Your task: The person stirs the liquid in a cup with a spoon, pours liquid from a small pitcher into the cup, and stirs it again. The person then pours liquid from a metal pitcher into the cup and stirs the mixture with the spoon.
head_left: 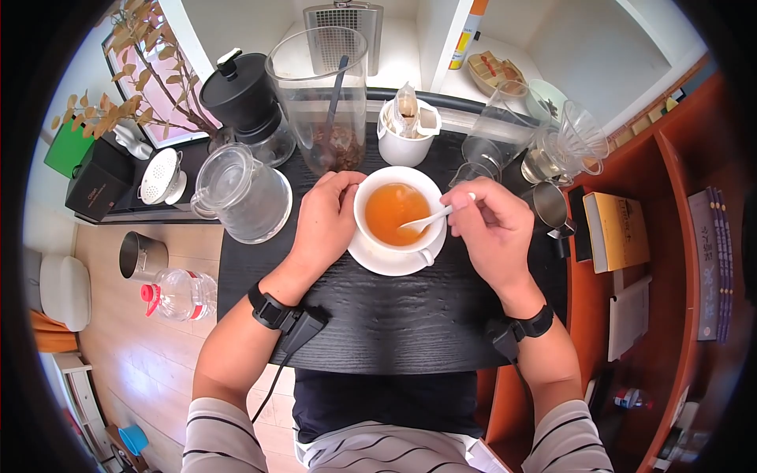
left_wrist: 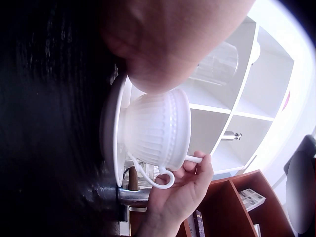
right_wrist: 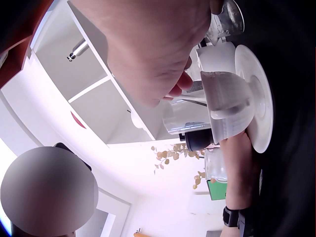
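Observation:
A white cup [head_left: 430, 191] of amber liquid stands on a white saucer [head_left: 378, 262]. The right hand [head_left: 495, 229] pinches the handle of a white spoon [head_left: 432, 218], whose bowl dips into the liquid. At the cup's left side the left hand [head_left: 326, 225] touches the rim with its fingers; its grip is partly hidden. The left wrist view shows the ribbed cup [left_wrist: 155, 128], its handle low and the spoon's end [left_wrist: 194, 159] in the fingers of the right hand [left_wrist: 180, 197]. In the right wrist view, the left hand [right_wrist: 239, 153] lies against the far side of the cup [right_wrist: 224, 106].
Behind the cup are a tall glass vessel [head_left: 315, 110], a white mug [head_left: 404, 146] with a drip bag, and a black grinder [head_left: 244, 98]. A lidded glass jug [head_left: 244, 197] stands left; glassware [head_left: 497, 126] and a metal pitcher [head_left: 550, 205] stand right.

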Demonstrator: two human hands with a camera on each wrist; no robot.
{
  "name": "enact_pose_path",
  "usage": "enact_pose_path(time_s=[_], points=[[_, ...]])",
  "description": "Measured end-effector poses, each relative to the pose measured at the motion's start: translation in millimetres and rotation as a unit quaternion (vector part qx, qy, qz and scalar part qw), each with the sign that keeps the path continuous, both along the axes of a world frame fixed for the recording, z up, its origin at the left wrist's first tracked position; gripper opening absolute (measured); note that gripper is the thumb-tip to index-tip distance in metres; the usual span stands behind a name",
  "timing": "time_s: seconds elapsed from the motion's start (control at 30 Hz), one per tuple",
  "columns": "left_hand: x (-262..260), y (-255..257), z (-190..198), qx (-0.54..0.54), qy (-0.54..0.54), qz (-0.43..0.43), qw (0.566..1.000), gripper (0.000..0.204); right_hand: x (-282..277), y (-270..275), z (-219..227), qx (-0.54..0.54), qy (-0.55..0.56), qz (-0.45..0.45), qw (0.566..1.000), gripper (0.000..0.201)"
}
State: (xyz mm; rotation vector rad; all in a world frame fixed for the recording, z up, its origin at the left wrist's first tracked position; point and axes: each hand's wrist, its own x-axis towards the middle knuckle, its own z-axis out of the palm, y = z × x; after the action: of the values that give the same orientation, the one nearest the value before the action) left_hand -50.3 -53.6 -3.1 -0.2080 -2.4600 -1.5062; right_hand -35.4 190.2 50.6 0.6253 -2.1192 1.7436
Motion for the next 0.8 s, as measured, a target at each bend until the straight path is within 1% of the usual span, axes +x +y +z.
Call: enact_pose_path(time_s=[0.07,0.2,0.27,0.3,0.37,0.5,0.57,0.6,0.67,0.7,0.77,0.8], points=[[-0.3,-0.5,-0.4,0.0,0.003,0.0,1.0,0.018,2.3,-1.4,3.4,0.015,-0.016,0.064,0.998,0.01],[-0.2,0.1,0.8,-0.004,0.002,-0.001,1.0,0.018,-0.1,-7.9,3.8,0.006,0.023,0.093,0.995,0.013],[-0.3,0.2,0.4,0.001,0.003,-0.002,1.0,0.018,0.4,-9.3,7.9,0.034,0.051,0.062,0.996,0.016],[-0.5,0.0,-0.5,0.002,0.003,-0.002,1.0,0.018,-0.5,-8.0,7.3,0.034,0.051,0.062,0.996,0.016],[-0.2,-0.3,-0.5,0.004,0.004,-0.001,1.0,0.018,-2.6,-2.0,5.6,0.058,0.06,0.011,0.996,0.013],[0.2,0.0,-0.1,0.002,0.003,0.001,1.0,0.018,-3.4,7.1,6.9,0.073,0.031,-0.022,0.997,0.013],[-0.1,0.2,-0.7,0.004,0.006,0.002,1.0,0.018,-3.7,6.0,4.2,-0.014,-0.003,0.001,1.0,0.008],[-0.3,-0.2,-0.9,0.002,0.006,0.001,1.0,0.018,-2.4,5.2,4.7,-0.014,-0.003,0.001,1.0,0.008],[-0.4,-0.2,-0.3,0.001,0.005,0.0,1.0,0.018,0.9,2.6,6.0,-0.016,-0.046,0.063,0.997,0.009],[-0.1,-0.3,1.0,-0.004,0.004,-0.001,1.0,0.018,1.1,-0.3,5.6,-0.016,-0.047,0.063,0.997,0.009],[0.0,-0.3,1.0,-0.009,0.002,-0.001,1.0,0.018,1.6,-5.9,4.8,0.003,-0.022,0.107,0.994,0.013],[-0.3,-0.1,0.2,-0.005,0.005,-0.001,1.0,0.018,-0.2,-4.2,6.1,0.051,0.011,0.109,0.993,0.016]])
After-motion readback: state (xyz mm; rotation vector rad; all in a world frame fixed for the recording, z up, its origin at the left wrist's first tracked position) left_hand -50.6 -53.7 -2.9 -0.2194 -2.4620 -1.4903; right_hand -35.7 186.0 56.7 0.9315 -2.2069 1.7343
